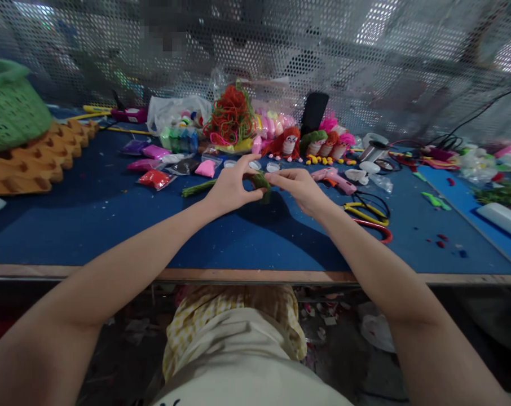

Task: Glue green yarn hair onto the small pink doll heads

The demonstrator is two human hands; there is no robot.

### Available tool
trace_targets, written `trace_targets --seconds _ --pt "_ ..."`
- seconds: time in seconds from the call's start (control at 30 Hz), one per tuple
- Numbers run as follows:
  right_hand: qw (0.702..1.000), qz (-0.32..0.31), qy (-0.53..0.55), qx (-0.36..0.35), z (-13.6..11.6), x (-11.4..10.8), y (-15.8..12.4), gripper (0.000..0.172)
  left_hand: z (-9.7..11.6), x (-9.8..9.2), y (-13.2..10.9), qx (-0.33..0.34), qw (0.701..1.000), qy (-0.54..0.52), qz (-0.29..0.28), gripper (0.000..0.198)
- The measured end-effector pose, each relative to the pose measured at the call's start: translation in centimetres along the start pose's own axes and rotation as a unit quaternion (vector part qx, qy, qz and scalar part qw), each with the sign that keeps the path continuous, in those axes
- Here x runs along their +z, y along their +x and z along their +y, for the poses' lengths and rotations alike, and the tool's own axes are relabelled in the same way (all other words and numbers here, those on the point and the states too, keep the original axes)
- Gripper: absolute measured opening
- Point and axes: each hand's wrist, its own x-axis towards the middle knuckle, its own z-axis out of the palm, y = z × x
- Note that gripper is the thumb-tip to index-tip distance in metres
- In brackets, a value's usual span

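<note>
Above the middle of the blue table, my left hand (230, 189) grips a bundle of green yarn (261, 183) between thumb and fingers. My right hand (300, 189) meets the bundle from the other side, its thumb and fingertips pinched at the yarn's edge. More green strands (198, 188) stick out to the left behind my left hand. Small round white lids (273, 167) lie just behind the hands. A pink glue gun (335, 179) rests right of my right hand, with scissors with red and yellow handles (371, 225) nearer me.
Yarn-haired dolls (289, 145) stand at the back beside a heap of orange yarn (232, 115). Bags of coloured clay (156, 178) lie left of centre. An orange egg tray (35, 163) holds a green basket (10, 107). A blue board (462, 208) lies right, near a solder spool (373, 148).
</note>
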Motion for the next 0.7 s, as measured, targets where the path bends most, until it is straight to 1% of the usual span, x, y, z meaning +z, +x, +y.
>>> trace_targets --seconds 0.1,0.17,0.23,0.27,0.3,0.37,0.4,0.47,0.53,0.6,0.7 --pt "0.999 -0.014 -0.028 -0.008 0.3 -0.1 0.1 0.024 0.3 -0.2 0.0 -0.007 0.999 0.035 -0.031 0.079" --pt "0.999 -0.013 -0.025 0.025 0.6 -0.1 0.3 0.019 0.4 -0.2 0.1 -0.026 0.999 0.016 -0.04 0.083" --pt "0.998 -0.005 -0.01 0.067 0.7 0.0 0.5 0.016 0.2 -0.6 0.4 -0.047 0.998 -0.012 -0.03 0.082" --pt "0.997 0.0 -0.001 0.083 0.7 -0.1 0.5 0.015 0.1 -1.0 0.6 -0.058 0.998 -0.018 -0.015 0.078" --pt "0.995 -0.001 0.011 0.096 0.6 -0.1 0.5 0.015 -0.1 -1.4 0.9 -0.067 0.998 -0.011 0.005 0.07" --pt "0.993 -0.024 0.032 0.115 0.1 -0.2 0.4 0.016 -0.5 -2.8 1.5 -0.088 0.993 0.04 0.067 0.046" --pt "0.99 -0.042 0.042 0.127 -0.1 -0.3 0.3 0.016 -0.9 -3.7 1.9 -0.109 0.988 0.074 0.087 0.034" --pt "0.982 -0.081 0.056 0.159 -0.6 -0.4 0.2 0.015 -1.7 -5.5 2.4 -0.156 0.974 0.156 0.052 0.014" --pt "0.975 -0.103 0.051 0.19 -0.7 -0.6 0.2 0.016 -2.7 -7.0 2.8 -0.195 0.959 0.208 -0.011 0.007" --pt "0.972 -0.102 0.036 0.208 -0.7 -0.6 0.3 0.018 -3.6 -8.0 2.9 -0.202 0.949 0.236 -0.061 0.006" --pt "0.979 -0.063 0.003 0.192 -0.3 -0.8 0.6 0.021 -4.4 -8.3 2.7 -0.196 0.942 0.249 -0.11 0.014"
